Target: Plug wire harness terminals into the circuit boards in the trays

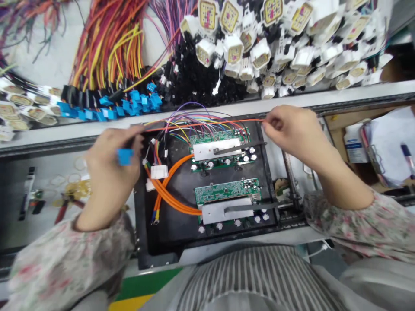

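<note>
My left hand (115, 160) is closed around a wire harness with a blue connector (125, 157), blurred by motion. From it an orange-red wire (207, 124) stretches across to my right hand (287, 123), whose thumb and forefinger pinch its far end. Below the wire lies a black tray (181, 172) holding an upper green circuit board (223, 149) and a lower green circuit board (227, 190). Thin coloured wires arch out of the upper board. Thick orange cables (175, 206) join the two boards on the left, near a white connector (159, 172).
Behind the tray hang blue-ended harnesses (110, 106) and many white connectors (259, 56). Pliers (63, 207) and yellow bits (78, 188) lie at left. On the right are a white bottle (355, 142), papers (392, 142) and a marker (407, 153).
</note>
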Tool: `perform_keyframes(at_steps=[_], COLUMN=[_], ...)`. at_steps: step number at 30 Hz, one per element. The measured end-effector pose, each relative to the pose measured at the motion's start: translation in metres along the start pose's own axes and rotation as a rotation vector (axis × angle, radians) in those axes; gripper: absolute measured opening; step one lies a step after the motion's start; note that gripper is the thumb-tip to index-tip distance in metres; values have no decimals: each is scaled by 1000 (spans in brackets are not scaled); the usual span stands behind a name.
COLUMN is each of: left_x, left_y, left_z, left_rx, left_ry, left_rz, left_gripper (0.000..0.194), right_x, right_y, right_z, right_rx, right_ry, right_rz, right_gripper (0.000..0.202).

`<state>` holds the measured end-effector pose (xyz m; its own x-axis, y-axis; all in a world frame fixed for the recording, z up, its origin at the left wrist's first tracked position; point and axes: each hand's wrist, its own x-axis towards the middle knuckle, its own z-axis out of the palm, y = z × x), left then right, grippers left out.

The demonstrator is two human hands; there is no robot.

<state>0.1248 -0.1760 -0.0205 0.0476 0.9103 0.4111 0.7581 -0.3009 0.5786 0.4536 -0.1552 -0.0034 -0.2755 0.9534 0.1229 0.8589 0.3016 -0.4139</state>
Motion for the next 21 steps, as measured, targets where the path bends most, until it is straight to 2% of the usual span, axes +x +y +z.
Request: perform_keyframes(at_steps=[2,3,5,8,11,15,18,21], left_x=[-3,-4,-5,-9,-23,-52,-72,-85], left_y=[-10,-11,-10,-6,-7,-8,-2,3], left_z=[-11,-15,-23,-34,-47,-56,-51,-40], left_rx=[479,630,780,783,685,493,353,306], left_ry=[-235,-346,-474,-518,-540,-456,-419,-400], left_rz=[284,379,491,558,454,212,120,67], left_gripper=[33,39,51,71,78,74,73,77], right_x=[5,7,9,10,11,13,13,13], right_y=[15,20,25,26,25,25,25,25], right_z=[0,1,8,19,27,29,28,28], right_rx=[180,263,347,385,413,388,364,329], right_ry=[47,34,-7,-45,-80,-110,-115,-122], right_rz=[100,122,132,135,153,170,159,139], right_gripper=[5,4,5,8,8,7,8,9])
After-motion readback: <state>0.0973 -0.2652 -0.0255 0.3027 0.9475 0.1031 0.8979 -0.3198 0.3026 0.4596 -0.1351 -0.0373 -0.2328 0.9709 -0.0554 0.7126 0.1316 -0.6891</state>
